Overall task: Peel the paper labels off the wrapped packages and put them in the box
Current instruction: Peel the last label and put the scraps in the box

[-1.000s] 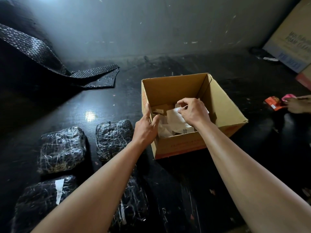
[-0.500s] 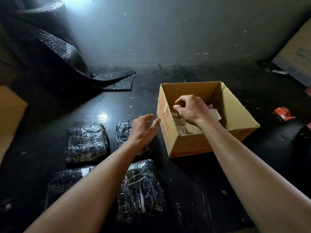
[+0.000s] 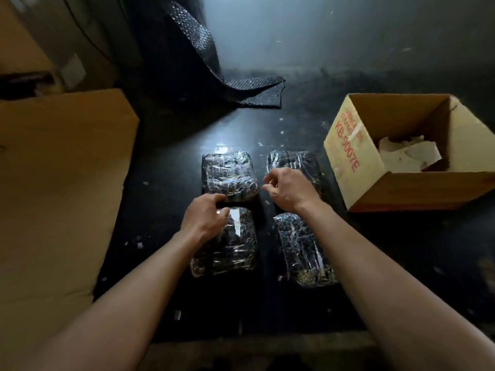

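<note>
Several black packages wrapped in clear film lie in two rows on the dark floor. My left hand (image 3: 206, 218) grips the far end of the near-left package (image 3: 230, 250), its thumb beside a white paper label (image 3: 236, 220) stuck on the wrap. Over the far-right package (image 3: 297, 160) my right hand (image 3: 286, 188) hovers with loosely curled fingers and nothing in them. The far-left package (image 3: 227, 172) and near-right package (image 3: 302, 250) lie untouched. To the right stands the open cardboard box (image 3: 345, 156) with red print, and peeled paper labels (image 3: 409, 156) lie inside it.
A large flat cardboard piece (image 3: 53, 170) fills the left side. A black bubble-wrap sheet (image 3: 241, 87) hangs down onto the floor at the back, below a grey wall. Small paper scraps dot the floor around the packages.
Both hands left the box and moved left to the packages. The paper my right hand held now lies in the box. My left hand took hold of the near-left package.
</note>
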`<action>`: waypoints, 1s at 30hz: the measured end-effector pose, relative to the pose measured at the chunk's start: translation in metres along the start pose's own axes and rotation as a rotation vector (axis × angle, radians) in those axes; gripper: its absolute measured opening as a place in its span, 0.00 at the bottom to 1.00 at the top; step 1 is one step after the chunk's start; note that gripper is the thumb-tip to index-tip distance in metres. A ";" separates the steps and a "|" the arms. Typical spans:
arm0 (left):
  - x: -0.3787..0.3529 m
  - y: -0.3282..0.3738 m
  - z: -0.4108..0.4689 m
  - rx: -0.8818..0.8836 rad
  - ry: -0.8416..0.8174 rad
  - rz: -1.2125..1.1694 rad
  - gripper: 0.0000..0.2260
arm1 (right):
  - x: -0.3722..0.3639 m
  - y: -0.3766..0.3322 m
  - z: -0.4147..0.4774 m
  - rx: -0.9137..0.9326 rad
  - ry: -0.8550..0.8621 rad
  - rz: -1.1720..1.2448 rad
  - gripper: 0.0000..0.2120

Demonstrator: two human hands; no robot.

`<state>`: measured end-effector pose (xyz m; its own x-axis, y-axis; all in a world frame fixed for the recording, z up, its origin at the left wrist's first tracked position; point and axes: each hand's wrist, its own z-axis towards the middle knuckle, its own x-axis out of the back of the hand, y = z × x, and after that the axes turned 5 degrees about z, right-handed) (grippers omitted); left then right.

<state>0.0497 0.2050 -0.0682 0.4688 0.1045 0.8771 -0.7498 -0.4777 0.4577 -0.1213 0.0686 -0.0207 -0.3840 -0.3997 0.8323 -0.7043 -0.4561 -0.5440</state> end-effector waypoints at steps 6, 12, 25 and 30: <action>-0.020 -0.038 -0.005 0.001 -0.101 0.169 0.25 | -0.084 -0.018 -0.008 -0.032 -0.151 -0.062 0.13; -0.030 -0.047 0.002 -0.005 -0.136 0.241 0.26 | -0.116 -0.011 0.001 -0.049 -0.148 -0.090 0.14; -0.034 -0.052 -0.003 -0.058 -0.088 0.257 0.27 | -0.118 -0.004 0.027 -0.115 -0.130 0.128 0.08; -0.034 -0.051 -0.003 -0.055 -0.104 0.255 0.26 | -0.115 -0.012 0.035 -0.048 -0.255 0.058 0.11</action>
<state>0.0707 0.2284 -0.1213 0.3048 -0.1044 0.9467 -0.8725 -0.4291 0.2337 -0.0484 0.0921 -0.1136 -0.2658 -0.6146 0.7427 -0.7152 -0.3909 -0.5794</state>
